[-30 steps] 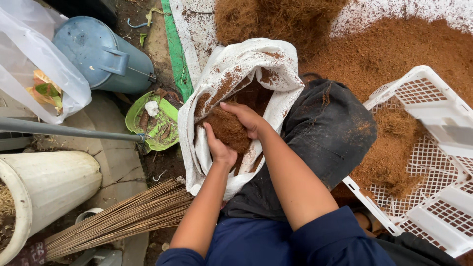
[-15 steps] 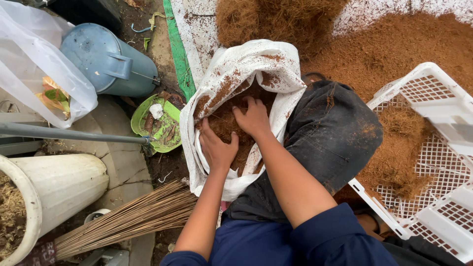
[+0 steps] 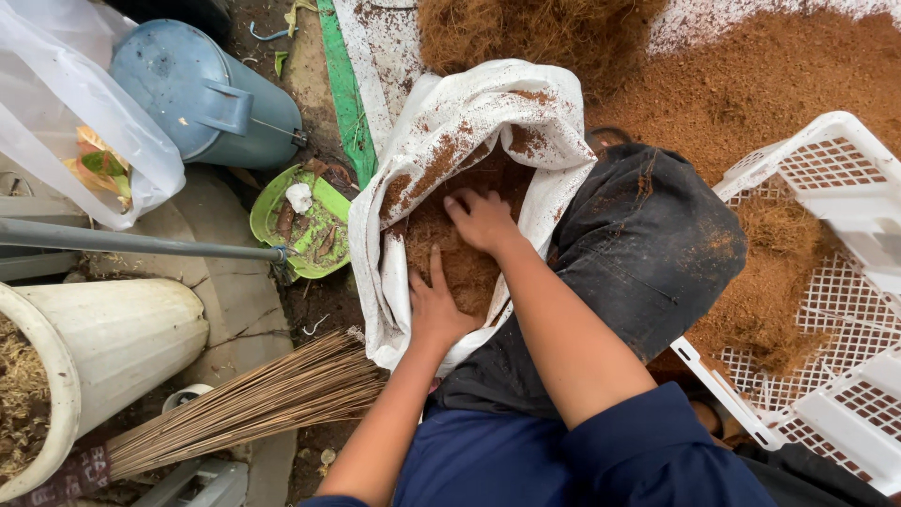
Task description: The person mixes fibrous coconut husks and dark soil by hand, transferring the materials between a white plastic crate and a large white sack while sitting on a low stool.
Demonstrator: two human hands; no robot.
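Note:
A white sack [image 3: 488, 113] stands open in front of me, partly filled with brown coconut fibre [image 3: 460, 258]. Both hands are inside its mouth, pressed flat on the fibre. My left hand [image 3: 434, 305] lies palm down near the sack's near edge, fingers apart. My right hand [image 3: 483, 221] rests further in, fingers spread on the fibre. Neither hand holds anything that I can see. My knee in dark trousers [image 3: 648, 244] is against the sack's right side.
A large heap of brown fibre [image 3: 770, 84] covers the ground at the upper right. A white plastic crate [image 3: 835, 282] with fibre lies at the right. To the left are a blue watering can [image 3: 202, 94], a green bowl [image 3: 305, 221], a white pot [image 3: 103, 347], a twig broom [image 3: 253, 404].
A second ago both hands were cupped around a clump of fibre in the sack. Now they lie spread flat on it, the right hand further in, and the view has shifted slightly.

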